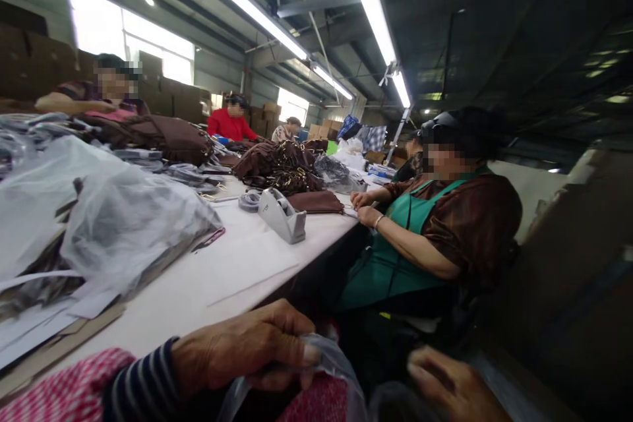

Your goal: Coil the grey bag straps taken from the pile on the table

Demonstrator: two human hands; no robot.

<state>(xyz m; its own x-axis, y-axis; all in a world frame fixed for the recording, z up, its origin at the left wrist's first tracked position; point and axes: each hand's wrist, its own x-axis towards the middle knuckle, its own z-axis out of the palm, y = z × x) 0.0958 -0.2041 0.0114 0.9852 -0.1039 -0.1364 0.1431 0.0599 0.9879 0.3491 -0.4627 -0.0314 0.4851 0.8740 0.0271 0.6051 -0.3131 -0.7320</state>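
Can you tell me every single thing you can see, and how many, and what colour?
table: one, whitish, centre to left
tape dispenser: one, grey, on the table
coil: one, grey, beside the dispenser
brown pouch-like items: too many to count, heaped beyond the dispenser
plastic sheeting: uncounted, cloudy white, table's left
other people: at least five, varied clothes, around the table
apron: one, green, nearest person on the right
boxes: many, brown, along the back
windows: several, bright white, far left wall
strip lights: several, white, overhead
clear plastic: uncounted, see-through, in the left hand
left hand: one, bare, bottom centre
right hand: one, bare, blurred, bottom right
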